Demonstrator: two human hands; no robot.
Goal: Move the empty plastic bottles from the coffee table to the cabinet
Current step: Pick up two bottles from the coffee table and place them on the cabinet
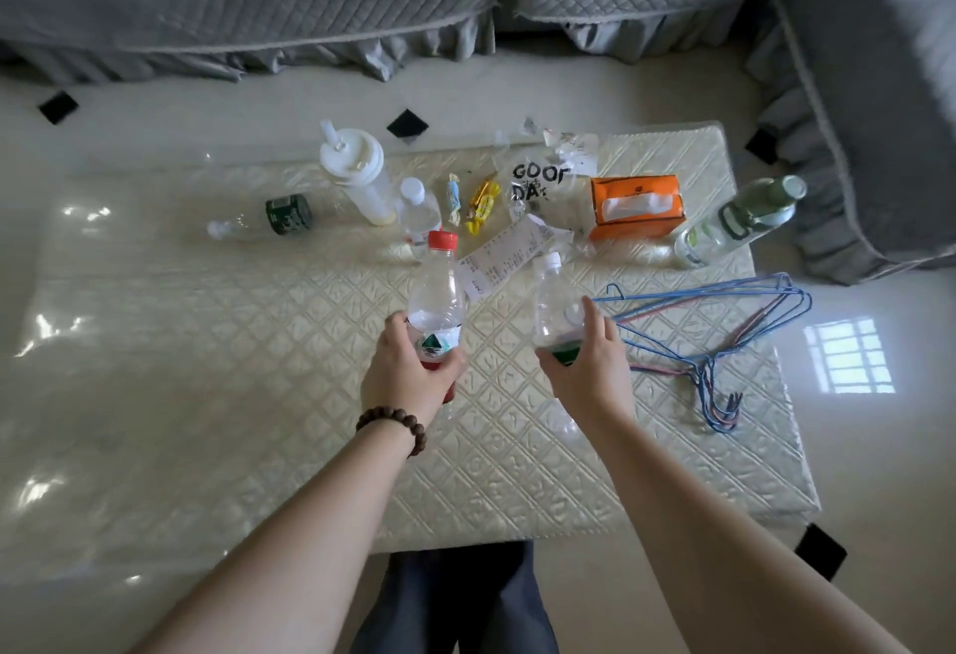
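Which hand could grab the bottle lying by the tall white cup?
Probably the left hand, nearer that lying bottle. But both hands already hold bottles, the right hand too.

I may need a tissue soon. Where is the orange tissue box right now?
In the head view, the orange tissue box sits on the far right part of the coffee table, between the clear "GOOD DAY" bag and the lying green-tinted bottle.

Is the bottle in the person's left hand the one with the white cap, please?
No, the left hand grips the red-capped bottle; the white-capped bottle is in the right hand.
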